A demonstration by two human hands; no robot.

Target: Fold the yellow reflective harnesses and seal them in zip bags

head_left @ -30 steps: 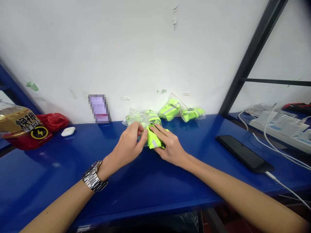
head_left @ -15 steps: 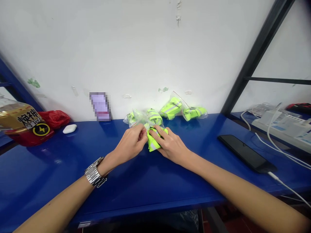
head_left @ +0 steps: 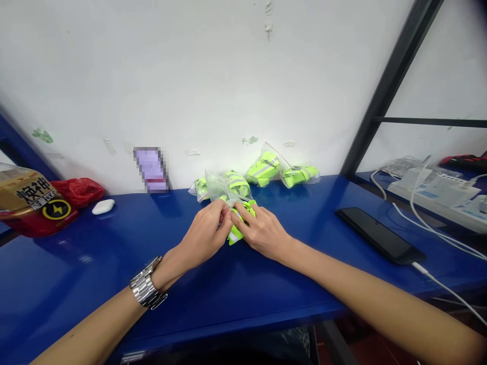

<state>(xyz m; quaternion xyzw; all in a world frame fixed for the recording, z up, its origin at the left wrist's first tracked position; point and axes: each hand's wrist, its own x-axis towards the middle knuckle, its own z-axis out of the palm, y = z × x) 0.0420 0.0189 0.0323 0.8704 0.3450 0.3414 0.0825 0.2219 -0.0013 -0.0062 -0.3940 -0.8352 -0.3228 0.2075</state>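
Observation:
On the blue shelf (head_left: pixel 114 253) my two hands meet over a folded neon-yellow reflective strap (head_left: pixel 238 223). My left hand (head_left: pixel 207 233), with a metal watch on its wrist, pinches the mouth of a clear plastic bag (head_left: pixel 216 185) right beside the strap. My right hand (head_left: pixel 258 230) grips the strap, fingers curled over it. Just behind the hands lies a bagged neon strap (head_left: pixel 236 182), and two more bagged straps (head_left: pixel 281 170) rest against the white wall.
A black phone (head_left: pixel 378 235) on a white cable lies at the right, with a power strip (head_left: pixel 437 195) beyond a black post. At the left are a yellow drink bottle (head_left: pixel 26 195), a red bag (head_left: pixel 78 190) and a small white case (head_left: pixel 102 206).
Both hands drew slightly closer together and toward me with the strap and bag. The view shifted a little; nothing else moved.

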